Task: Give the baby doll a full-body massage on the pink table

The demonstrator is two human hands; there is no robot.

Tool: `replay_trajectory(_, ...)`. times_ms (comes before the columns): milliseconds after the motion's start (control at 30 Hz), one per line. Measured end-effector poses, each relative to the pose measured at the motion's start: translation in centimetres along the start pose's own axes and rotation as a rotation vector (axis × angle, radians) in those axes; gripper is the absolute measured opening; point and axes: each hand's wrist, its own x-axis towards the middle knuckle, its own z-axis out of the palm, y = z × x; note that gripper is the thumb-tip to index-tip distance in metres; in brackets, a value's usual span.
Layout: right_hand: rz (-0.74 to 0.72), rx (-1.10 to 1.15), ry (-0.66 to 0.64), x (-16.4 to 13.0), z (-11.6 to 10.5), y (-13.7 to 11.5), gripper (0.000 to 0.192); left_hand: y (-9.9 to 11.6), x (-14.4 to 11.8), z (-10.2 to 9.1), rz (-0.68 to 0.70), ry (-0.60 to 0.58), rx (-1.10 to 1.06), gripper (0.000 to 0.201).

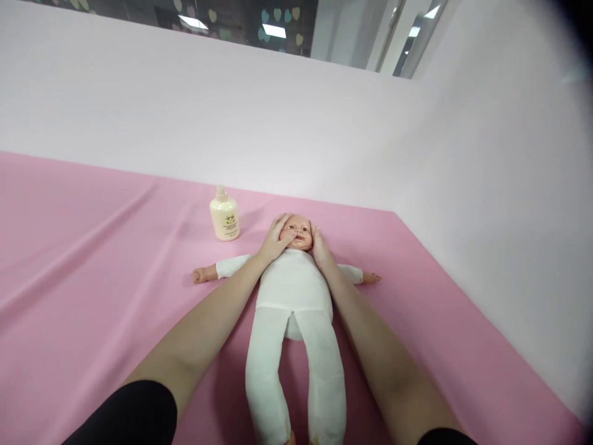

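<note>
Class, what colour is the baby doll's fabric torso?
The fabric torso is white, clearest in head view.

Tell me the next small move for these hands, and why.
Perhaps ease the left thumb outward, away from the mouth of the doll: the thumb lies close beside it, while the left hand and right hand rest against opposite sides of the head, which lies face up.
</note>
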Motion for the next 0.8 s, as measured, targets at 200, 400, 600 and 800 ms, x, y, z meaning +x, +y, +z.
replay_trajectory(200,-0.019,-0.009,-0.016,-0.4,-0.3,-0.2,0.074,-0.2,-0.2,0.1,-0.007,0.024,0.015,0.062)
replay_trajectory(400,-0.229,-0.234,-0.045,-1.1,-0.6,-0.9,0.066,0.7,-0.2,-0.1,0.077,0.002,0.096,0.047)
replay_trajectory(600,-0.162,-0.170,-0.001,-0.9,-0.2,-0.7,0.068,-0.2,-0.1,0.1,0.008,0.018,0.034,0.056)
replay_trajectory(800,0.044,0.020,0.044,0.1,0.0,0.3,0.073,-1.1,-0.1,0.4,-0.105,0.022,-0.020,0.071)
